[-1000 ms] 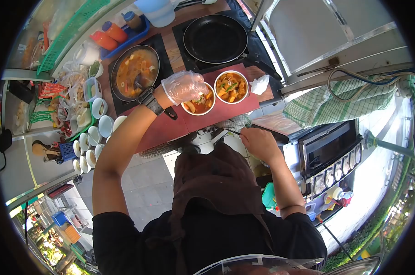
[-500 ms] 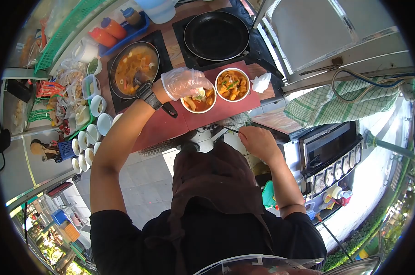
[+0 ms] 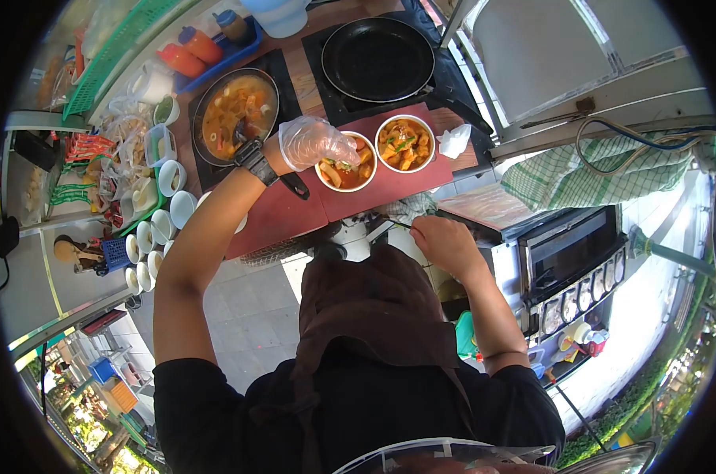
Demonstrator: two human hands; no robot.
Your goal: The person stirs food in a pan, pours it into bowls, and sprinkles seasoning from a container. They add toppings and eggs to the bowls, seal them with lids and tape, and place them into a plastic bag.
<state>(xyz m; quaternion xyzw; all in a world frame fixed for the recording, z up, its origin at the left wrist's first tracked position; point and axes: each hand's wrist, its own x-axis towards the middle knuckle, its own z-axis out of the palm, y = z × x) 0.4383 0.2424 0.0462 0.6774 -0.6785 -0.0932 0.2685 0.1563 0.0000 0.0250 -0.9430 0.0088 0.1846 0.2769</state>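
My left hand, in a clear plastic glove with a dark watch at the wrist, reaches over a white bowl of orange-red soup. Its fingertips are bunched together at the bowl's far rim; I cannot tell what is between them. Green bits and pale chunks float in the soup. Just to the right stands a second white bowl, full of chunky food topped with green garnish. Lower down, in front of the counter, my bare right hand is closed around a thin dark stick.
A pan of soup with a ladle in it sits at the left, its handle pointing toward me. Behind the bowls is an empty black pan. Sauce bottles stand in a blue tray. Several white cups line the left side. A crumpled tissue lies right.
The view has shifted slightly. My left hand stays over the soup bowl, its fingers pinched near the rim. The right hand keeps its hold on the stick.
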